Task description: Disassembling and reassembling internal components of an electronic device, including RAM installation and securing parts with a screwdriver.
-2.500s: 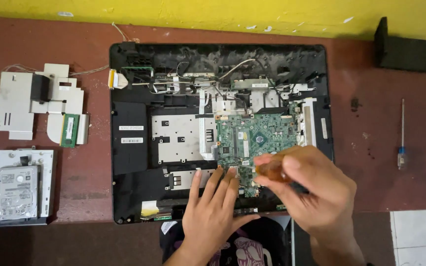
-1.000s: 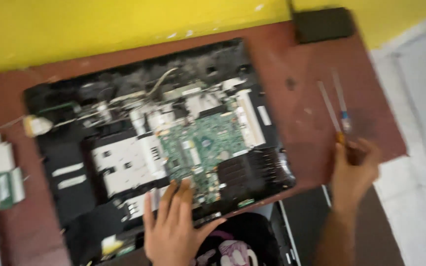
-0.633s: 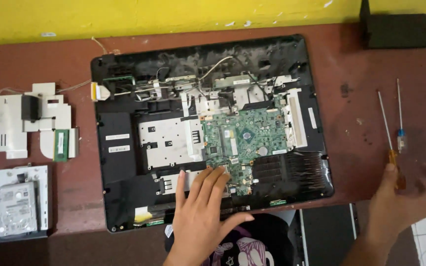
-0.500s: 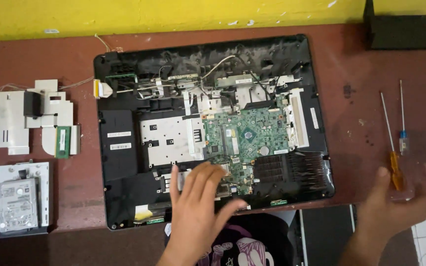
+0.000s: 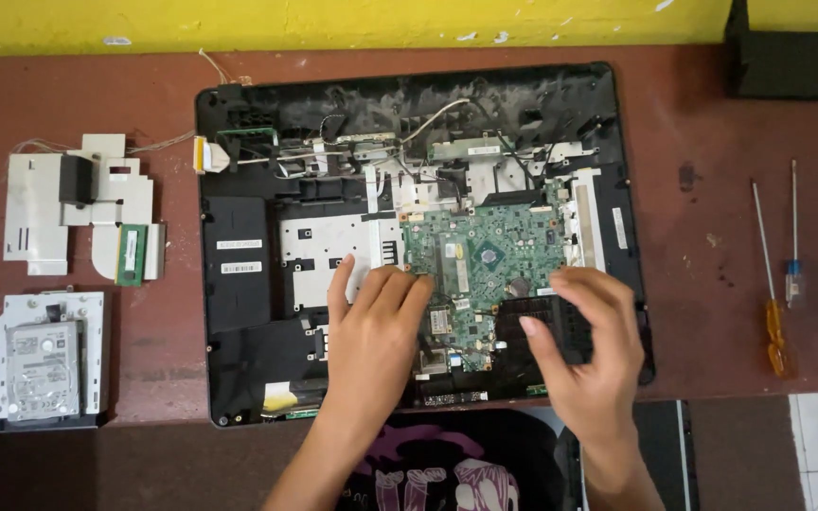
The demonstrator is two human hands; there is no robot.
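Back from the orange-handled screwdriver [image 5: 775, 333], right hand [image 5: 587, 352] joins left hand [image 5: 373, 333] on the green circuit board [image 5: 485, 257], both open, empty.

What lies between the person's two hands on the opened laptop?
In the head view, the green circuit board lies between the left hand and right hand, inside the black laptop shell; neither hand holds anything.

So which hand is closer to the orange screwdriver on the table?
The right hand. It hovers over the lower right of the opened laptop, just left of the orange screwdriver. The left hand lies farther left, by the green circuit board.
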